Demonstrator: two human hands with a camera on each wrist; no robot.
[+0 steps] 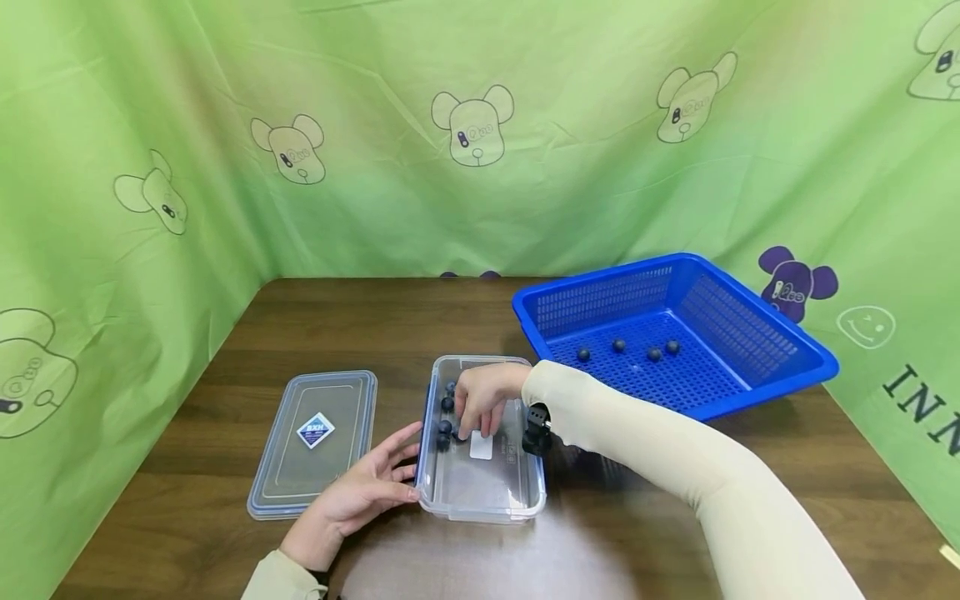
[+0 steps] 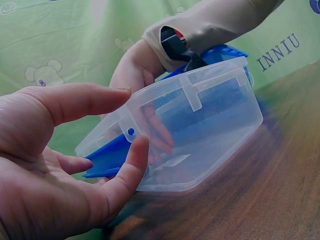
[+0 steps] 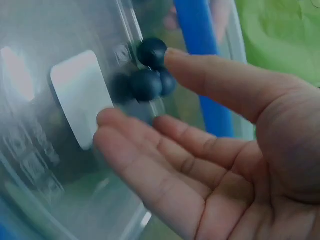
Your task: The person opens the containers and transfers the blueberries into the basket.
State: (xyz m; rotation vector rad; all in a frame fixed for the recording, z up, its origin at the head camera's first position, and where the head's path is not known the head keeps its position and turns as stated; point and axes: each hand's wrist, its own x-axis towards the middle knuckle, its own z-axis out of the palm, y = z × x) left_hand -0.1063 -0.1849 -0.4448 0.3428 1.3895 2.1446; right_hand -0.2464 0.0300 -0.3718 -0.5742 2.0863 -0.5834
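Note:
A clear plastic food container (image 1: 480, 503) with blue side clasps stands on the table without its lid. Several dark blue blueberries (image 1: 446, 427) lie along its left side. My right hand (image 1: 483, 398) reaches down inside. In the right wrist view, its thumb and fingers are spread around some blueberries (image 3: 146, 85), gripping none; the thumb tip is close to one berry. At the container's left wall, my left hand (image 1: 375, 483) rests with extended fingers, near the lowered blue clasp (image 2: 107, 159). More blueberries (image 1: 655, 354) lie in the blue basket (image 1: 720, 371).
To the left lies the flat container lid (image 1: 330, 483) with a blue-and-white label (image 1: 315, 430). The basket stands at the back right, beyond my right forearm. A green printed curtain (image 1: 390, 200) encloses the back and sides of the wooden table (image 1: 405, 325).

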